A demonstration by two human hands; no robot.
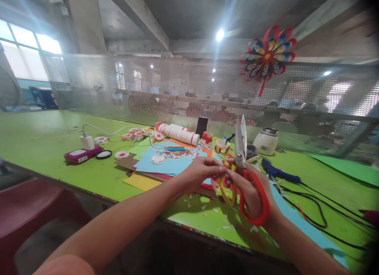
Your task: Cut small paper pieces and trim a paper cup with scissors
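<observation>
Scissors [242, 148] with one red and one yellow handle loop hang on my right hand [251, 192], blades pointing up and slightly apart. The fingertips of that hand are closed and meet those of my left hand [207, 168]. My left thumb and forefinger are pinched together; what sits between them is too small to make out. Beneath and beyond my hands lies a stack of coloured paper, a light blue sheet [148, 164] on top. Paper scraps, a white disc [158, 159] and a blue pen-like tool [176, 149] rest on it.
Behind the paper are a roll of paper cups [180, 133], a phone [201, 127] and a pale jar [266, 141]. A blue glue gun [281, 172] with a black cord lies at right. A purple power bank [83, 154] sits at left. A paper flower [269, 56] hangs on the mesh partition.
</observation>
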